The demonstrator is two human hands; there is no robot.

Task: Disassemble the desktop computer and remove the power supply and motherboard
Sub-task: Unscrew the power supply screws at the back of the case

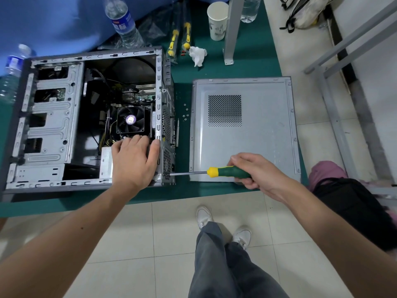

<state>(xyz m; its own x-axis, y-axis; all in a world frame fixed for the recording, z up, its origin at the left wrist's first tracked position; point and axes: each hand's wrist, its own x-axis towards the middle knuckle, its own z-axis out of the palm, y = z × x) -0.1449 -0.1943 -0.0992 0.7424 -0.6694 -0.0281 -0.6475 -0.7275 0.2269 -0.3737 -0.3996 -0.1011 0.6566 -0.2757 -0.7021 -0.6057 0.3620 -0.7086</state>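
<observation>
The case (pixel 90 117) lies open at the table's near-left edge. The left hand (pixel 133 160), fingers spread, steadies the power supply (pixel 106 162). The right hand (pixel 255 171) grips the screwdriver (pixel 227 172), tip at a rear-panel screw. Next move likely requires steady turning pressure.

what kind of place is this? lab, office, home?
Most likely a workshop or repair bench, not a home: a green work mat on a metal-framed table, spare screwdrivers laid out, an opened computer case with its side panel set aside.

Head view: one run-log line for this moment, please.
left hand on power supply | right hand grips screwdriver | tip at case rear
</observation>
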